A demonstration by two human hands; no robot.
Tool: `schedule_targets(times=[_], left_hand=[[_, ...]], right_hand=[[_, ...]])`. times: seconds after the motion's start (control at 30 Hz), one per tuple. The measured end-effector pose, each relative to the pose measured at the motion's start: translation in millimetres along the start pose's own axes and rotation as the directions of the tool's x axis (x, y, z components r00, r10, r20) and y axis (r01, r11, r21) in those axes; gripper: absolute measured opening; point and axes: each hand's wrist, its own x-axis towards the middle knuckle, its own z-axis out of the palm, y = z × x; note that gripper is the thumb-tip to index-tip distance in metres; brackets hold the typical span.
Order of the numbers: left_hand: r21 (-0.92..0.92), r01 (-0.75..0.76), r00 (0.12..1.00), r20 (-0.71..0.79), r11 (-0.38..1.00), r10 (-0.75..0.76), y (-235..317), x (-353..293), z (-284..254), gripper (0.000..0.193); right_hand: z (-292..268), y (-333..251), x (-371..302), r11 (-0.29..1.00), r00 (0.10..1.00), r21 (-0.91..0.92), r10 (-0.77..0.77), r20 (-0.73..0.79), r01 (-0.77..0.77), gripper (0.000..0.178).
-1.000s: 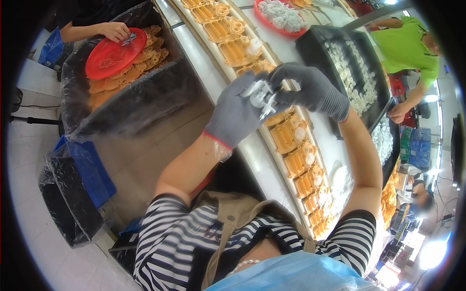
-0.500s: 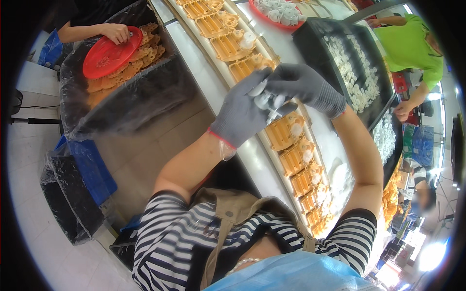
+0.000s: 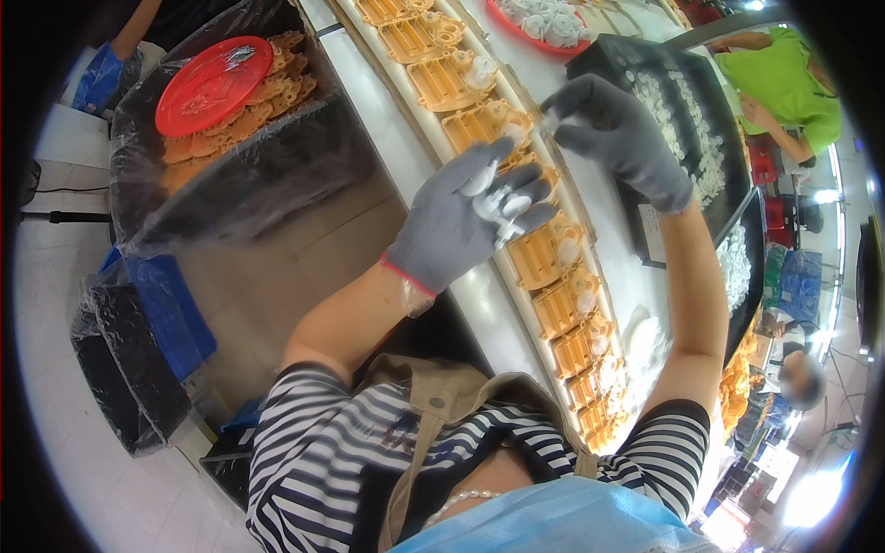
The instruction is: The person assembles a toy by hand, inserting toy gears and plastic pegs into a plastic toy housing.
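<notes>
My left hand [image 3: 461, 205], in a grey glove, is turned palm up over the row of orange plastic housings. Several small white plastic parts [image 3: 502, 205] lie in it, held by the half-curled fingers. Up and to the right, my right hand [image 3: 613, 136], gloved too, has its thumb and fingertips closed on a small white plastic part [image 3: 551, 120], whose exact shape is hard to make out. Close by these fingertips is an orange plastic housing [image 3: 475, 126] with a white piece on its round end. More orange housings [image 3: 542, 256] run along the line beneath my hands, several with white pieces on them.
A red lid-like plate [image 3: 214, 85] rests on orange parts in a plastic-lined bin [image 3: 249, 175] at left. Right of the line stand a black tray [image 3: 636, 83] of white rings and a red dish [image 3: 525, 41] of whitish parts. A co-worker in green [image 3: 784, 83] is beyond.
My right hand has moved away from the left, up and right, with a small white part. The left hand has opened a little. Another person's hand has left the red plate.
</notes>
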Motion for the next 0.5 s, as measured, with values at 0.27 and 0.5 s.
schedule_targets(times=[0.27, 0.5], left_hand=[[-0.014, -0.046, 0.998, -0.051, 0.999, 0.045, -0.8, -6.0, -10.0, 0.044], [-0.031, -0.021, 0.996, -0.093, 0.999, 0.019, 0.7, -5.9, -4.4, 0.045]], right_hand=[[13.3, 19.0, 31.9, 0.808, 0.991, -0.585, 0.004, 0.132, 0.075, 0.027], [17.0, 20.5, 37.3, 0.745, 0.986, -0.660, 0.012, 0.164, 0.100, 0.026]])
